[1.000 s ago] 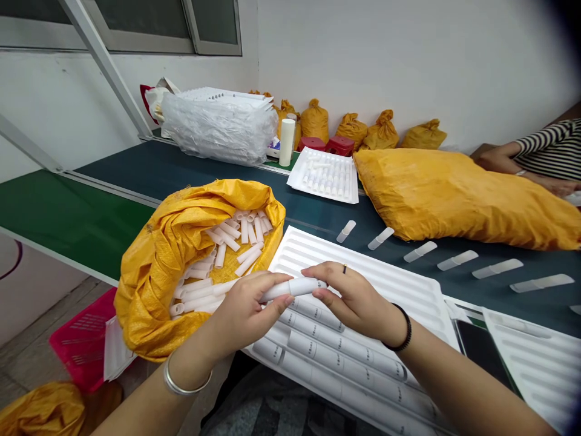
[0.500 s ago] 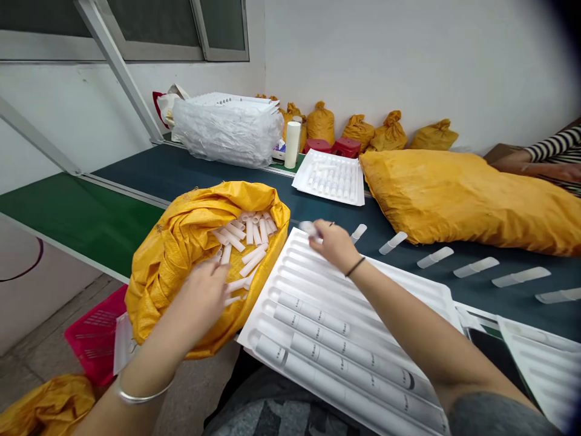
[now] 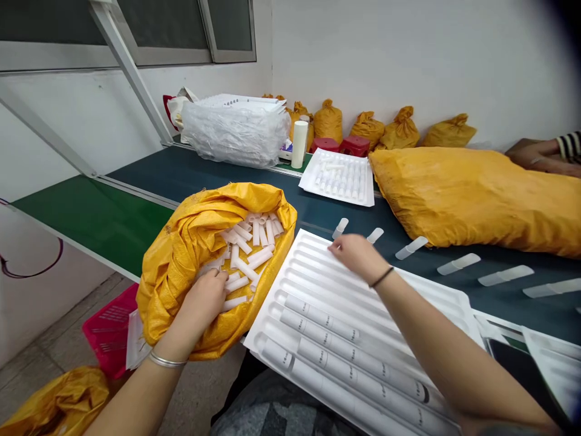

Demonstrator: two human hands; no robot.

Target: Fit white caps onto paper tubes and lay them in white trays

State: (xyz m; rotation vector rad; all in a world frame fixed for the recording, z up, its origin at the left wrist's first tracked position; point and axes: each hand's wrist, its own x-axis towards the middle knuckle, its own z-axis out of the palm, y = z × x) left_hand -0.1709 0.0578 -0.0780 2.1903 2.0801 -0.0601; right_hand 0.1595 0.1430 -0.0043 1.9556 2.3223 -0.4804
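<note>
My left hand reaches into an open yellow sack among short white tubes; its fingertips are hidden by the sack and tubes. Over the far edge of a white grooved tray, my right hand is held with its fingers bent together, and nothing can be made out in them. Printed white tubes lie in the tray's near grooves. Beyond the tray, several translucent tubes rest in a row on the dark belt, one standing tilted just past my right hand.
A large full yellow sack lies at the right, with a person's forearm behind it. Farther back are a smaller filled tray, a plastic-wrapped stack and a white cylinder. A pink basket is low at left.
The tube from my right hand now stands on the belt, and that hand has drawn back toward the tray. My left hand has moved slightly deeper among the tubes. The view has shifted a little.
</note>
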